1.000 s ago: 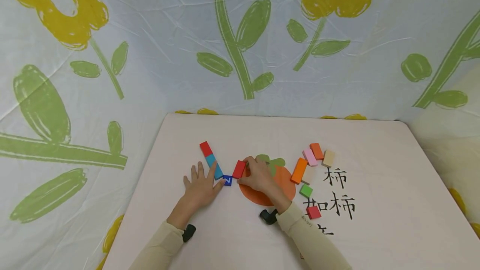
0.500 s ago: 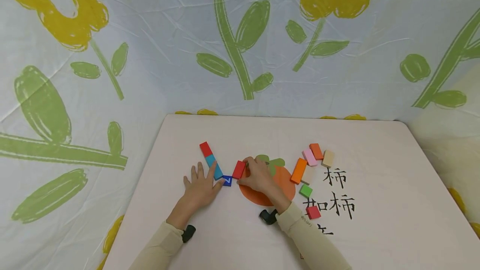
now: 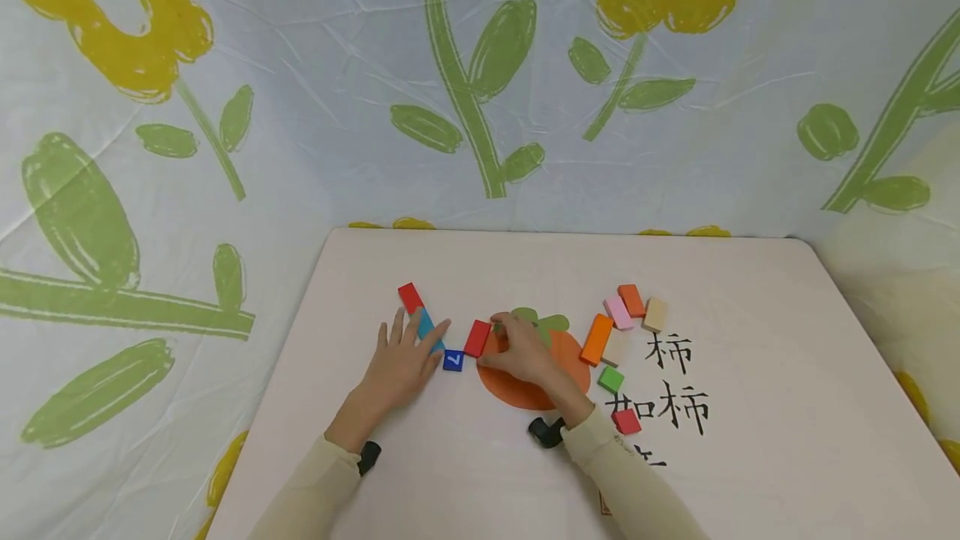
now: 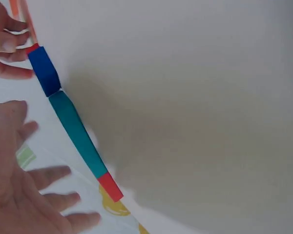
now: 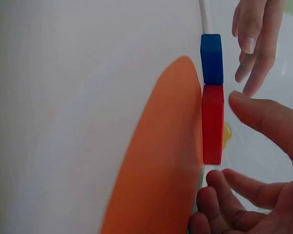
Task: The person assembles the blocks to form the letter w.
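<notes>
My left hand hovers with spread fingers over a light-blue block, hiding part of it. One end of that block meets a red block; at the other lies a dark-blue block marked 7. Beside the dark-blue one lies a second red block, and my right hand is next to it, thumb and fingers parted around its near side. In the right wrist view a gap shows between the fingertips and this red block, which stands end to end with the blue block.
Right of my right hand lie several loose blocks: an orange block, a pink block, a green block and a red block among them. A printed persimmon and black characters mark the white table.
My left hand has shifted forward, its thumb leaving the dark-blue block, whose 7 now shows whole. My right thumb and fingers have eased away from the red block.
</notes>
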The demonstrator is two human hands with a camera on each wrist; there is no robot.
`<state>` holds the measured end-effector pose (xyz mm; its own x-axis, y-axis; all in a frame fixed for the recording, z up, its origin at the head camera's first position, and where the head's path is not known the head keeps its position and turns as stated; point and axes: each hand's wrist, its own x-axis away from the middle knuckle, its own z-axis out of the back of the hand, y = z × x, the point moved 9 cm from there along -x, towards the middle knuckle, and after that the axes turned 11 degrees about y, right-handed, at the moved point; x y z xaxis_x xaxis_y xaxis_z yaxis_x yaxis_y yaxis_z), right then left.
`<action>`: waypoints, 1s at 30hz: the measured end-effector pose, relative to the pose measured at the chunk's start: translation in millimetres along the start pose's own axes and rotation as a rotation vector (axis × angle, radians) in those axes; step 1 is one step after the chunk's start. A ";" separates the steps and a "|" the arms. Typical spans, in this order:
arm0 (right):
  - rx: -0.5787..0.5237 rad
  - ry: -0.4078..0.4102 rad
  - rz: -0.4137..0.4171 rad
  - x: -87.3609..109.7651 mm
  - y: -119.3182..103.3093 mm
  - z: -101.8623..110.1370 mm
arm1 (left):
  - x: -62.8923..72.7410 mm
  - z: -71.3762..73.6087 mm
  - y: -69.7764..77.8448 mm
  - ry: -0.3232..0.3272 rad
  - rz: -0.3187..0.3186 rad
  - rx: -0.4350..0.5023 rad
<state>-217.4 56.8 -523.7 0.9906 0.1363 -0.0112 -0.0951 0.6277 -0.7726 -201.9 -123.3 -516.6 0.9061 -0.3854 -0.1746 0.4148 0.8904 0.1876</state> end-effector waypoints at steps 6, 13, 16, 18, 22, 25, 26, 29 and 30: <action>-0.166 -0.017 0.014 10.5 6.2 18.0 | -7.2 -11.4 5.0 -0.081 -0.149 0.009; -0.149 0.015 0.107 23.8 6.7 56.1 | -8.8 -22.6 5.9 -0.136 -0.195 -0.017; -0.116 0.051 0.115 28.1 12.2 72.3 | -9.8 -23.9 6.7 -0.140 -0.190 -0.020; -0.112 0.069 0.114 30.9 17.0 82.2 | -10.4 -24.0 7.9 -0.140 -0.190 -0.023; -0.103 0.104 0.133 34.9 26.5 100.2 | -10.8 -24.9 10.2 -0.153 -0.189 -0.034; -0.075 0.133 0.159 36.2 33.0 114.1 | -10.9 -25.4 11.6 -0.164 -0.187 -0.039; -0.070 0.142 0.161 36.3 35.8 119.0 | -11.0 -25.4 12.0 -0.168 -0.186 -0.041; -0.045 0.165 0.166 35.0 47.7 134.2 | -11.6 -25.1 13.4 -0.171 -0.187 -0.039; -0.041 0.169 0.163 34.0 52.6 139.4 | -11.8 -24.9 14.0 -0.171 -0.188 -0.037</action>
<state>-202.4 201.3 -476.3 0.9651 0.1006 -0.2418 -0.2547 0.5755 -0.7771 -208.9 -100.3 -536.0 0.8158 -0.5773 -0.0360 0.5765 0.8065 0.1314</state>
